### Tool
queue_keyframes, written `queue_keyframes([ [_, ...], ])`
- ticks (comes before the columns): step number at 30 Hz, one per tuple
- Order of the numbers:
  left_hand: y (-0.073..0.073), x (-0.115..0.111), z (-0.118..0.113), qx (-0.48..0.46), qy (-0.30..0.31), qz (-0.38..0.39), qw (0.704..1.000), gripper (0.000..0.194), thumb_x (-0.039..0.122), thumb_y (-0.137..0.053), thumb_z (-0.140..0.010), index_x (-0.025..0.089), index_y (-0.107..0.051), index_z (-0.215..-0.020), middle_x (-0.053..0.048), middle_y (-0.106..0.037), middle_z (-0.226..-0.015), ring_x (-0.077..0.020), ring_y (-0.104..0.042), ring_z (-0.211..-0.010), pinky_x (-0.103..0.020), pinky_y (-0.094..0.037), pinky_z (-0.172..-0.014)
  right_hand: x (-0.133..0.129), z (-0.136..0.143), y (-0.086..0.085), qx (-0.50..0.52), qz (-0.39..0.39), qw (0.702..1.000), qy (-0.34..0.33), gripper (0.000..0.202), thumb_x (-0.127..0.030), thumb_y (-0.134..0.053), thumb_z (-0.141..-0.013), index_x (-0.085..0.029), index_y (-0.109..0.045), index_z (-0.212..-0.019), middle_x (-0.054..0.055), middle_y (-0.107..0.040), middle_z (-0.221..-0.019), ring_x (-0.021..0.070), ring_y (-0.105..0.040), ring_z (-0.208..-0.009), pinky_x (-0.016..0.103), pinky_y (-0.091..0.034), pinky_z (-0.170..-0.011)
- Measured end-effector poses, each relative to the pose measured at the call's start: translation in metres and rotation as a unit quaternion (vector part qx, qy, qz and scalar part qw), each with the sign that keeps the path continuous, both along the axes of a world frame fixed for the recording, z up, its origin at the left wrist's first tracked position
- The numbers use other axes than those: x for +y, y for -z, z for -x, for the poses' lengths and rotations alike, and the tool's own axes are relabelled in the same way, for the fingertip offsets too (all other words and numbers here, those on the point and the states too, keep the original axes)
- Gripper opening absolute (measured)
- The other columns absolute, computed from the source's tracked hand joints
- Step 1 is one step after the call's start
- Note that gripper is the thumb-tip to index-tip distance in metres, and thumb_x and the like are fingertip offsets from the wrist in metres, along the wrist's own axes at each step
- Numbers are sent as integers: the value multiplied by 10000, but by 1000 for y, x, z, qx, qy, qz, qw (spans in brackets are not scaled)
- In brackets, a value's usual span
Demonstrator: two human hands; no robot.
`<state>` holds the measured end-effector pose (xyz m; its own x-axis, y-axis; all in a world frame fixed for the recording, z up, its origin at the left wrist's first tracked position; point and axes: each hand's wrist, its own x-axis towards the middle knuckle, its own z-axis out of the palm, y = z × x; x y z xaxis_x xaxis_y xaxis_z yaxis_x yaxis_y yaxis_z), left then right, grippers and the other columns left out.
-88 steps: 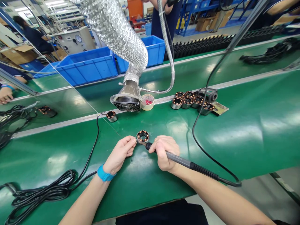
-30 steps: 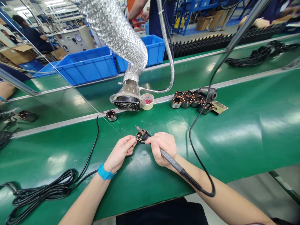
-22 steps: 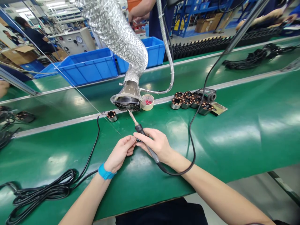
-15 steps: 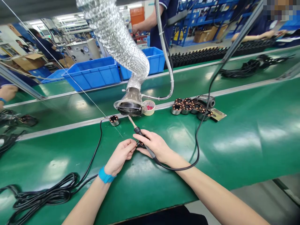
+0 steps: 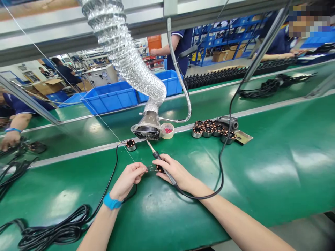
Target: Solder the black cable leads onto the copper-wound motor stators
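Pinching thin wire leads (image 5: 151, 168) between closed fingertips, the left hand (image 5: 128, 179) hovers just beside a small wound stator (image 5: 159, 168). The right hand (image 5: 175, 171) covers that stator, with a soldering iron (image 5: 159, 160) gripped between its fingers, tip up.

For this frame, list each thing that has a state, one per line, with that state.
left hand: pinched shut on thin wires beside the motor coil
right hand: closed around the soldering iron, fingers on the motor coil
soldering iron: held, tip raised and pointing away toward the fume hood
motor coil: on the green bench, mostly hidden by fingers
fume hood: hanging just above the bench
spare coils: clustered, untouched
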<state>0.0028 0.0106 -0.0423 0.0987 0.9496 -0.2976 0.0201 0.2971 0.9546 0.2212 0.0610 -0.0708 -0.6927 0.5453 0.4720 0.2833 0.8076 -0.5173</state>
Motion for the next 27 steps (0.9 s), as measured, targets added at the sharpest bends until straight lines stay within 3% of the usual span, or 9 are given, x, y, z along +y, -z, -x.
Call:
queue_keyframes([
  [9,14,2,-7,-26,-48,4,999,318,415,-750,-759,123,-622,-765,77,-355,-573,-31,-185,-460,-207,-124,-421,-1,1,5,24,28,999,12,484,-152,-618,-888,-226,-431,-1328,97,-477,-1212,156,-575,-926,303,-504,-851],
  [16,20,2,-18,29,-84,5,996,399,456,-780,-703,105,-707,-877,1,-569,-706,-12,-245,-440,-201,-145,-399,-2,3,4,34,30,999,10,469,-173,-627,-885,-215,-449,-1317,103,-491,-1191,164,-578,-908,308,-512,-824],
  [22,17,-6,-18,62,-71,10,996,486,527,-768,-688,102,-709,-917,41,-467,-601,-38,-232,-459,-200,-154,-413,-9,8,1,64,-25,997,31,389,-262,-579,-928,-196,-497,-1302,110,-507,-1193,179,-541,-1040,305,-475,-919],
  [27,21,-8,-17,84,-77,34,993,585,586,-784,-620,124,-699,-968,64,-405,-526,-59,-213,-459,-205,-132,-430,-12,8,-3,-32,-95,994,43,351,-203,-440,-980,-257,-502,-1322,45,-517,-1114,135,-510,-960,200,-441,-825],
])
